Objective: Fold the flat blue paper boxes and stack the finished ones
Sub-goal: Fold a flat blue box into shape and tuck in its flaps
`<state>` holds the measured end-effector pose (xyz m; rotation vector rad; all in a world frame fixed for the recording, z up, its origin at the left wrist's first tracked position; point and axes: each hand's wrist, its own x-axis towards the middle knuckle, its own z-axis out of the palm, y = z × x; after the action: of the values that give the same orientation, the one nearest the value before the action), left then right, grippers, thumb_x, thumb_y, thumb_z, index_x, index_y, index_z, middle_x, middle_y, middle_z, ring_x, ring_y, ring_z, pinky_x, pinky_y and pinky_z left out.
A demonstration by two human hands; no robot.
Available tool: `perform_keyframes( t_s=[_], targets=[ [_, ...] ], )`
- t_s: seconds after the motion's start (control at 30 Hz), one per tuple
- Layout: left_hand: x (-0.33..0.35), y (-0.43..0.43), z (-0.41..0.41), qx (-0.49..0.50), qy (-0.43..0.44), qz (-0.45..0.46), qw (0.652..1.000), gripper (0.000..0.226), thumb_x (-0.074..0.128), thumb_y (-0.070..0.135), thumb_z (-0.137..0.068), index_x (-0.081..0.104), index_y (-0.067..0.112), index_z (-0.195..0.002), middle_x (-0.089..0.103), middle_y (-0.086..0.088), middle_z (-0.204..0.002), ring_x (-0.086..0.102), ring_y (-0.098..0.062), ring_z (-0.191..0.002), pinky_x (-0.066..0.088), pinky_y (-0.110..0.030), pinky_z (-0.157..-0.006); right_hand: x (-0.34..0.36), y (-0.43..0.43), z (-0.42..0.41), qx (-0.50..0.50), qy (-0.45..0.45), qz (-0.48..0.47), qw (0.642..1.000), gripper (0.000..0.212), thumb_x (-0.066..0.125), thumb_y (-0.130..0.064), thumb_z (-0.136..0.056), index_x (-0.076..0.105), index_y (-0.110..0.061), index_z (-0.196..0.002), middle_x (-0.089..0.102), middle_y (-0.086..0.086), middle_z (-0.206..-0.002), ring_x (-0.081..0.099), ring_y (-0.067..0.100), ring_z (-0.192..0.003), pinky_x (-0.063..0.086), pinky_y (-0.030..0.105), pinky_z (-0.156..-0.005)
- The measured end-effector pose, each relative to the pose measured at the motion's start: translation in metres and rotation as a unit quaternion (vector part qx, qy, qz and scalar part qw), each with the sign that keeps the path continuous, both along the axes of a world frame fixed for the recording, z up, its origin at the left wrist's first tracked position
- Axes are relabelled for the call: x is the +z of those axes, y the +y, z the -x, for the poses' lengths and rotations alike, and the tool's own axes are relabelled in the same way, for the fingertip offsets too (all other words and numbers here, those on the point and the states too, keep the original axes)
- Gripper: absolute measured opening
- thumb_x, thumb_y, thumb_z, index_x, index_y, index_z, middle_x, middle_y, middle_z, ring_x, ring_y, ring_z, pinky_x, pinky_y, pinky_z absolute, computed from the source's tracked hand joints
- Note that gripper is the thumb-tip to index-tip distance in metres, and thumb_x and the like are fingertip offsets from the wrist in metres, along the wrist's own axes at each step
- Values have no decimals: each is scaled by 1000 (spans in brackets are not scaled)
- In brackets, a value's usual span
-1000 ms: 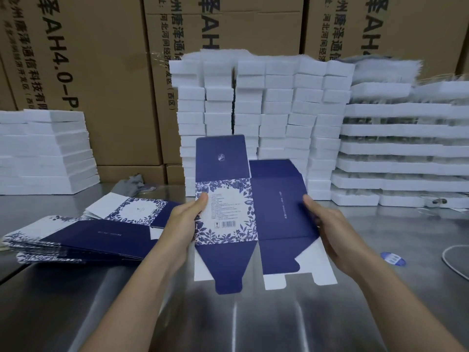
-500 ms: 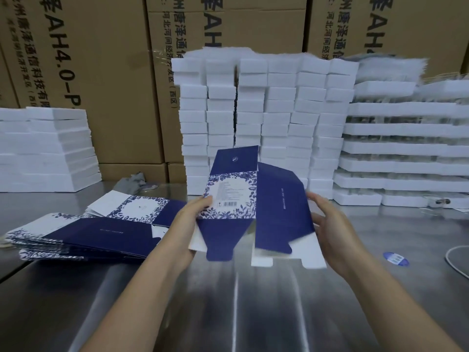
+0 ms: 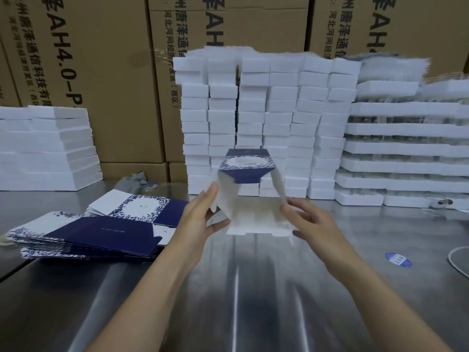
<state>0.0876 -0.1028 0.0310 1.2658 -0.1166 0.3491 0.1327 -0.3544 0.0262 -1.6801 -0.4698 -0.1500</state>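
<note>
Tall brown cardboard cartons (image 3: 101,72) printed with black lettering form the back wall. In front of them a brushed steel table (image 3: 253,301) fills the lower half of the view.

At the back of the table, in the centre, stands a block of white cartons (image 3: 266,110) stacked in about 6 columns. To its right are layered white trays (image 3: 406,148), and at the far left is a lower white stack (image 3: 45,148).

On the table's left side lies a pile of flat blue boxes (image 3: 96,235), dark blue with white leaf-patterned panels, fanned slightly.

A person's 2 bare forearms reach in from the bottom edge. Between the hands, held above the table's centre, is a half-opened box (image 3: 250,194). Its white inside faces the camera, and its blue patterned end points away towards the white cartons. It is blurred.

The left hand (image 3: 200,219) lies flat against the box's left wall, fingers straight and thumb spread towards the lower edge. The right hand (image 3: 312,222) pinches the lower right edge between curved fingers and thumb.

A small grey cloth (image 3: 138,177) lies behind the flat pile. On the right, well apart from the hands, are a white cable (image 3: 456,260) and a round blue sticker (image 3: 398,259).
</note>
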Motion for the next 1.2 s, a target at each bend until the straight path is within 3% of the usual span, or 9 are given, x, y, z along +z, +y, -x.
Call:
perform_keyframes(
  t_s=[0.07, 0.2, 0.27, 0.43, 0.53, 0.7, 0.9, 1.03, 1.2],
  targets=[
    [1, 1, 0, 15, -3, -2, 1000, 40, 68, 60, -94, 84, 27, -109, 78, 3, -110, 74, -9, -96, 61, -41, -93, 0, 0, -1, -36, 2, -51, 998, 23, 63, -43, -104, 78, -27, -108, 73, -12, -122, 69, 8, -112, 58, 29, -88],
    [1, 3, 0, 47, -7, 38, 998, 39, 64, 47, -103, 81, 29, -73, 71, 11, -74, 69, -7, -67, 55, -38, -87, 5, -2, -1, 37, 80, -159, 983, 20, 61, -20, -107, 73, -12, -93, 75, -3, -88, 73, 15, -85, 56, 31, -82],
    [-1, 2, 0, 96, -28, 18, 995, 21, 64, 39, -105, 79, 36, -91, 74, 8, -82, 70, -9, -69, 55, -34, -79, 2, 2, -1, 26, 55, -145, 988, 10, 61, -14, -106, 71, -16, -107, 80, 1, -93, 73, 19, -88, 56, 33, -78],
    [-5, -1, 1, 230, -150, -162, 948, 25, 58, 25, -109, 55, 45, -123, 70, -12, -83, 57, -25, -66, 54, -43, -67, -5, 7, 1, -69, -137, -42, 987, 56, 61, -5, -102, 56, -53, -131, 68, 1, -91, 73, 22, -72, 59, 37, -69],
    [-2, -4, 6, 200, -133, -222, 945, 26, 53, 32, -105, 74, 44, -114, 72, 9, -93, 60, -19, -79, 54, -46, -80, -2, 3, 2, -50, -136, 22, 989, 53, 51, -2, -105, 69, -48, -123, 70, -7, -92, 73, 21, -73, 56, 30, -76],
    [5, 1, 11, 46, -12, -224, 973, 90, 49, 11, -62, 61, 51, -142, 66, 21, -137, 55, 0, -130, 48, -53, -114, -3, -7, -1, 50, -61, 95, 992, 83, 60, 12, -93, 48, -51, -146, 56, -16, -143, 62, 2, -119, 57, 19, -83],
    [-4, 3, 9, -22, 1, -300, 954, 102, 61, -2, -86, 31, 73, -149, 41, 68, -121, 45, 26, -125, 57, -25, -84, -11, -3, -6, -37, -86, 61, 994, 64, 84, -28, -90, 55, -46, -143, 57, -27, -140, 61, 6, -116, 53, 22, -87],
    [-7, -14, 9, 43, -39, -247, 967, 87, 86, 36, -88, 34, 70, -149, 38, 62, -130, 43, 15, -130, 44, -20, -104, -13, 3, -5, -110, -137, 17, 984, 55, 80, -26, -94, 57, -47, -139, 62, -31, -129, 62, 5, -87, 49, 12, -77],
    [-19, -29, 1, 154, -69, -196, 966, 83, 76, 12, -97, 39, 62, -152, 56, 14, -154, 57, -14, -138, 50, -46, -114, -16, 9, -6, -131, -143, -34, 980, 100, 84, -25, -91, 19, -71, -152, 57, -18, -122, 69, 3, -88, 54, 10, -70]
  ],
)
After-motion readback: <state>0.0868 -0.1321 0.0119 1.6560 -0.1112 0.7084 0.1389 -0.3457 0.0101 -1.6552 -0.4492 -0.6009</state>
